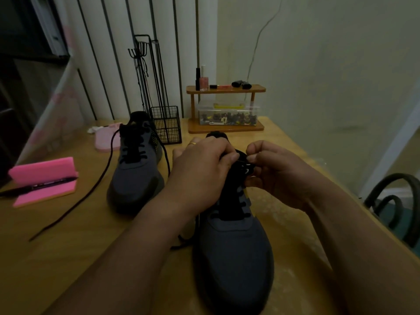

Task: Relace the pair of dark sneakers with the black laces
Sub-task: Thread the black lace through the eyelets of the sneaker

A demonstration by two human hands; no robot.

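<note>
Two dark grey sneakers stand on the wooden table [68, 235]. The near sneaker [234, 251] points its toe toward me, with black lace crossed through its lower eyelets. My left hand [202, 169] and my right hand [272, 171] meet over its upper eyelets, and each pinches the black lace [241, 160] between thumb and fingers. The far sneaker [136, 169] stands to the left, laced, and its loose black lace end [91, 192] trails across the table toward the front left.
A pink foam holder [43, 178] with a black pen lies at the left. Behind the sneakers stand a black wire basket [167, 123] and a wooden shelf [227, 89] with small bottles and a clear box. A dark chair back [393, 198] is at the right.
</note>
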